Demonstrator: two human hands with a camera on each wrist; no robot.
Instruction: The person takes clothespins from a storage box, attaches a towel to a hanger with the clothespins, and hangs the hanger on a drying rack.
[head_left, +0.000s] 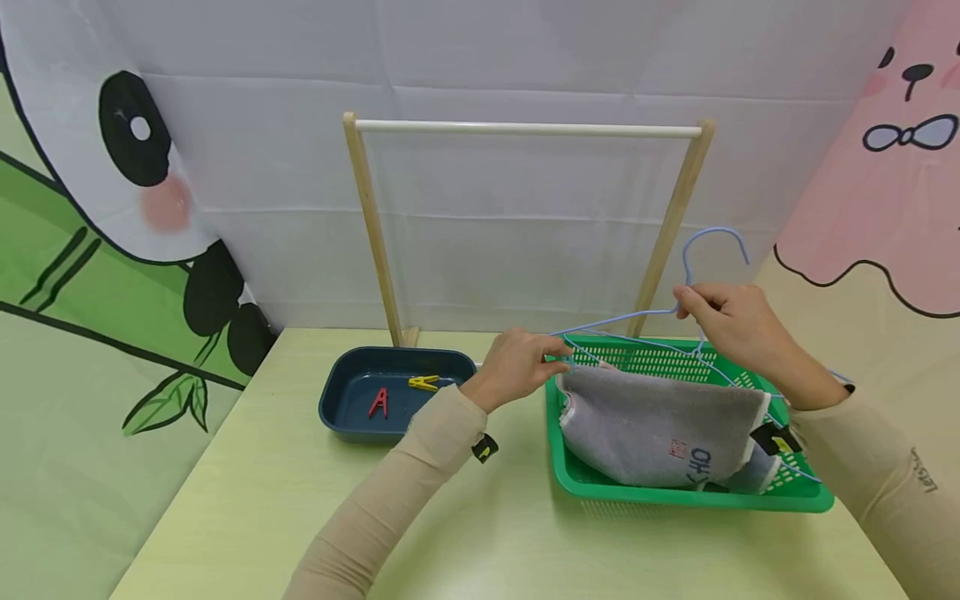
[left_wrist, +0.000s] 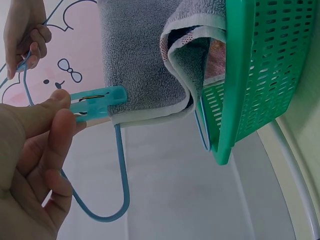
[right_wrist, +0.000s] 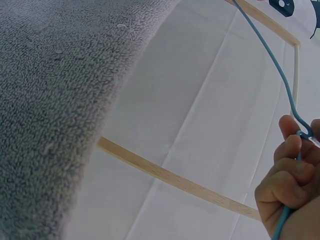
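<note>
A grey towel (head_left: 652, 425) with a white edge hangs folded over the lower bar of a blue wire hanger (head_left: 626, 317). My right hand (head_left: 738, 329) grips the hanger at its neck, just below the hook. At the towel's left upper corner, my left hand (head_left: 517, 367) pinches a light blue clothespin (left_wrist: 100, 102) between thumb and forefinger. In the left wrist view the clothespin's tip lies over the towel's edge by the hanger's bend. The towel hangs into and over a green basket (head_left: 690, 497).
More blue hanger wire (head_left: 798, 472) shows at the basket's right side. To the left, a dark blue tray (head_left: 348, 432) holds a red clothespin (head_left: 378, 403) and a yellow clothespin (head_left: 423, 383). Behind stands a wooden rack with a white rod (head_left: 525, 129).
</note>
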